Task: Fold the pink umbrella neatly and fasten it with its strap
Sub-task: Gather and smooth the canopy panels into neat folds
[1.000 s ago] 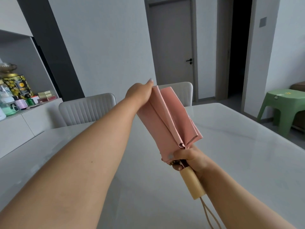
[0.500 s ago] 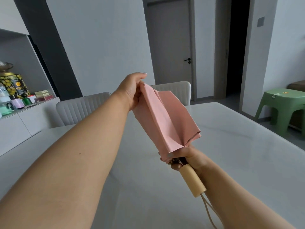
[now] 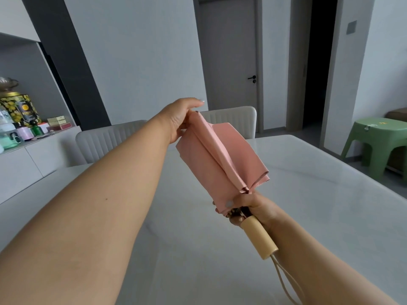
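Observation:
The pink umbrella (image 3: 220, 159) is collapsed and held in the air above the table, tip pointing away from me. Its canopy hangs in loose flat panels around the shaft. My left hand (image 3: 179, 118) pinches the far end of the fabric near the tip. My right hand (image 3: 251, 209) grips the base of the canopy just above the pale wooden handle (image 3: 258, 237). A cream wrist cord (image 3: 284, 282) dangles from the handle. A small silver snap (image 3: 229, 203) shows on the fabric beside my right hand. The strap itself is not visible.
A white marble-look table (image 3: 308, 205) lies under the umbrella. Two pale padded chairs (image 3: 105, 142) stand at its far side. A sideboard (image 3: 26, 159) with tins and bottles is on the left. A green plastic stool (image 3: 378, 137) stands at the right.
My left hand has shifted at the umbrella's tip, and the canopy has turned so a narrow fold now runs down its middle. My right hand keeps its grip.

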`<state>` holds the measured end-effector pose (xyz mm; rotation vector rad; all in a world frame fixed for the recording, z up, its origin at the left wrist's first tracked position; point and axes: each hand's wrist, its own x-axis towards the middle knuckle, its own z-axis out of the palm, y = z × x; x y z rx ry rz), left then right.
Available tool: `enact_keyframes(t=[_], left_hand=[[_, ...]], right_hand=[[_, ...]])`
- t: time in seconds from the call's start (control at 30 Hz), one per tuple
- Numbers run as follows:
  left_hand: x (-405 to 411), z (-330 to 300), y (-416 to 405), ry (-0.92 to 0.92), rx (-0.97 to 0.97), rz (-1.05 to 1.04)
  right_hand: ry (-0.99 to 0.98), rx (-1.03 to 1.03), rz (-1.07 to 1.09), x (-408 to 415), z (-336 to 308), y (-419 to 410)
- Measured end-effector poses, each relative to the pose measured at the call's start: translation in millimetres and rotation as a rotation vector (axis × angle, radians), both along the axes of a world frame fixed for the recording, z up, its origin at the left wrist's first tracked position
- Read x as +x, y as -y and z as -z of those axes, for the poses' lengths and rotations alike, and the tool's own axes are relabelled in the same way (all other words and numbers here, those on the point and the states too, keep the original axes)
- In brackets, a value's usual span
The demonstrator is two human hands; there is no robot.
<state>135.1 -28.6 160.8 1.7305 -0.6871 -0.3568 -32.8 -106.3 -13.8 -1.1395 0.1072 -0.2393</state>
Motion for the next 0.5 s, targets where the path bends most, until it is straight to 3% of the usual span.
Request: enact_keyframes(t=[0.13,0.33,0.5], left_hand=[[-2.2,-1.9,0.6,0.073,0.06,-0.033],[-4.3,-5.7,-0.7,-0.003,0.155,0.008],[-2.1,-3.1,-2.0,-0.012,-0.005,-0.087]], right_hand=[[-0.016,-0.029,-0.001,1.1,1.1,-2.2],[-0.034,-0.055,-0.008,-0.1,0.0,-2.5],[-0.032,-0.1,-0.021,-1.0,-2.8,-2.7]])
